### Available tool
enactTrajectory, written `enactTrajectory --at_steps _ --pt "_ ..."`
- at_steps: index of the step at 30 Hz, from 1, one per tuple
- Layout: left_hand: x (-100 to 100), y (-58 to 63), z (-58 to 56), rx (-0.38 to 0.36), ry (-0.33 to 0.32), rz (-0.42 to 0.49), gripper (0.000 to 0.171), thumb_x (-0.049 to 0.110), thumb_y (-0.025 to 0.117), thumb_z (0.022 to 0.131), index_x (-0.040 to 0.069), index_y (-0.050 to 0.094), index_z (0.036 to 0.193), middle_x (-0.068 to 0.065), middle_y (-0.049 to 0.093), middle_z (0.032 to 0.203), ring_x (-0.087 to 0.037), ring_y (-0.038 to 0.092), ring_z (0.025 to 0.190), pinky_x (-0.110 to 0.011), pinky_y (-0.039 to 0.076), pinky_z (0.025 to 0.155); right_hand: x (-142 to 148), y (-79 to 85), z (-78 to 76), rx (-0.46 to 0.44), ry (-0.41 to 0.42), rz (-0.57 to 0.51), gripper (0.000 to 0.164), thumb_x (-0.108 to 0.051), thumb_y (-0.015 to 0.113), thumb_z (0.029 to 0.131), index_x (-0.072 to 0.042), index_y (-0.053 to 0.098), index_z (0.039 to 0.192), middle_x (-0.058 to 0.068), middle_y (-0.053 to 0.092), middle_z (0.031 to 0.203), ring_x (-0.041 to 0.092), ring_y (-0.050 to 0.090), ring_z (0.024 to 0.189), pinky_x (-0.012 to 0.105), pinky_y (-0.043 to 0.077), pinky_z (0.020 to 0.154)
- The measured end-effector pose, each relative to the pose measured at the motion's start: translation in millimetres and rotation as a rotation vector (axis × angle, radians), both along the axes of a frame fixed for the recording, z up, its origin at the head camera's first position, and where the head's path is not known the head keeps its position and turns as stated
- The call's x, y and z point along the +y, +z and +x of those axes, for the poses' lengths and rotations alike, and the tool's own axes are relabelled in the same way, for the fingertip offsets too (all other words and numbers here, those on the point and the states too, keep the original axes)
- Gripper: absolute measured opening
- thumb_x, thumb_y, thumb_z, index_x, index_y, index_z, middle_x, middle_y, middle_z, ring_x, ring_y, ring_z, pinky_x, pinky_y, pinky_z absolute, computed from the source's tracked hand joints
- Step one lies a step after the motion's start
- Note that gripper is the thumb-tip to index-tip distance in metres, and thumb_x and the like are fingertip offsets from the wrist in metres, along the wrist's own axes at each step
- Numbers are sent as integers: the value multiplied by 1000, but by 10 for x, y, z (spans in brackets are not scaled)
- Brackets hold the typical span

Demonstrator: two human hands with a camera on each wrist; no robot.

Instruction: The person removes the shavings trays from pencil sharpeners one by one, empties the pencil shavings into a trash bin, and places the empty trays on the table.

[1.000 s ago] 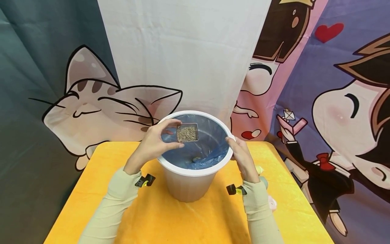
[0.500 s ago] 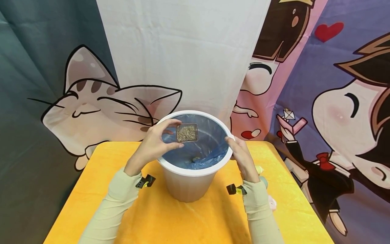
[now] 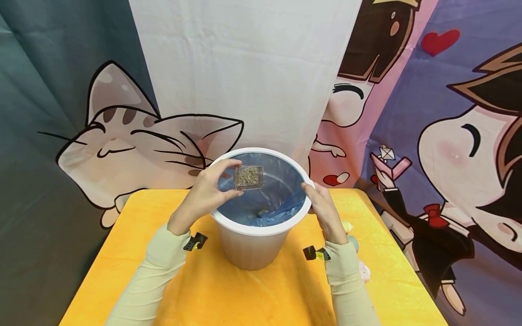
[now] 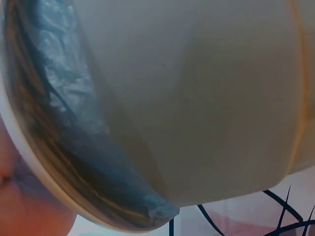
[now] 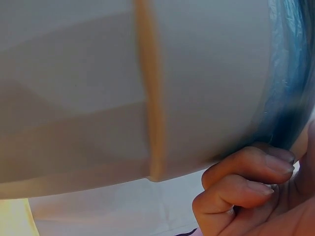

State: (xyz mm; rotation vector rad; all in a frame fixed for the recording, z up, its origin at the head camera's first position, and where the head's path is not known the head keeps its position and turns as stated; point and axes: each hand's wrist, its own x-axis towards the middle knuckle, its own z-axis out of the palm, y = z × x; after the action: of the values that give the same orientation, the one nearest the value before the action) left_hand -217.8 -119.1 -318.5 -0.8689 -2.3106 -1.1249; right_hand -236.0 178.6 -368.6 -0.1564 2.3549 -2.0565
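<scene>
A person pinches a small clear box (image 3: 249, 177) of dried, brownish-green bits between the thumb and fingers of the left hand (image 3: 201, 194), parted just to the box's width, over the left side of the mouth of a white bin (image 3: 253, 250) on a yellow-covered desk (image 3: 244, 301). The right hand (image 3: 325, 209) grips the rim at right, its fingers curled beneath it. A blue liner (image 3: 281, 213) covers the bin's inside, bunched at the near right beside a small dark clump (image 3: 262, 212) too tiny to make out. Behind stands a cartoon-printed backdrop (image 3: 253, 77). At right, 3 small objects, 1 yellowish (image 3: 347, 227), 1 greenish (image 3: 353, 243) and 1 pink (image 3: 364, 271), are partly hidden by the right arm. The bin's wall fills most of both wrist views; the left one crops and blurs the hand.
</scene>
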Motion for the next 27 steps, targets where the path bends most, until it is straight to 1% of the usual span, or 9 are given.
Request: enactTrajectory --at_steps 2,5,7,9,13,15,17,22,27 --pt "2 -12 -9 28 7 -4 67 6 82 65 11 53 124 -6 59 117 -20 60 91 -31 52 77 -2 -6 -1 6 -5 -4 44 -35 48 94 5 56 110 19 65 85 18 67 65 35 56 59" --pt "4 -31 -21 51 12 -3 68 4 82 64 11 53 125 -5 58 119 -19 60 91 -31 52 78 -7 -9 1 12 -11 -8 44 -34 48 94 6 56 110 15 66 81 17 67 64 35 56 58" --pt "7 -41 -30 87 11 -9 67 3 82 64 9 53 124 -6 57 121 -19 59 95 -31 52 80 -9 -11 1 13 -14 -11 43 -33 48 94 6 56 110 13 67 79 17 66 64 35 56 57" --pt "12 -46 -39 168 10 -44 66 0 82 63 3 53 122 -9 56 122 -22 57 103 -32 49 88 -11 -13 0 12 -16 -15 43 -33 48 94 6 56 110 13 67 79 17 67 64 35 56 57" --pt "28 -36 -52 415 31 -166 61 -4 81 61 -5 54 116 -16 55 123 -28 50 115 -34 40 100 -9 -18 -4 12 -11 -20 44 -33 48 94 6 56 111 13 67 80 18 67 64 36 56 58" --pt "38 -21 -43 515 52 -214 58 -4 81 62 -6 55 114 -18 55 122 -29 50 115 -35 38 102 -5 -20 -5 12 -7 -20 44 -34 48 94 6 56 111 13 67 80 18 67 65 36 56 58" --pt "48 -5 -30 578 71 -236 56 -3 81 62 -5 57 113 -18 55 122 -30 51 114 -34 39 101 -2 -20 -4 8 -4 -24 45 -34 48 94 7 55 112 13 67 81 18 67 65 36 56 59" --pt "56 29 -2 631 81 -254 49 -3 77 67 -6 57 112 -18 54 122 -30 50 115 -33 38 102 -5 -8 4 -2 -7 -23 45 -34 47 95 6 55 114 16 67 84 18 67 65 36 56 59" --pt "49 32 4 684 81 -258 43 -8 71 71 -6 57 112 -20 54 123 -32 50 115 -34 38 103 -12 -12 4 7 -14 -20 44 -34 48 94 5 56 113 13 67 81 17 67 64 35 56 57"
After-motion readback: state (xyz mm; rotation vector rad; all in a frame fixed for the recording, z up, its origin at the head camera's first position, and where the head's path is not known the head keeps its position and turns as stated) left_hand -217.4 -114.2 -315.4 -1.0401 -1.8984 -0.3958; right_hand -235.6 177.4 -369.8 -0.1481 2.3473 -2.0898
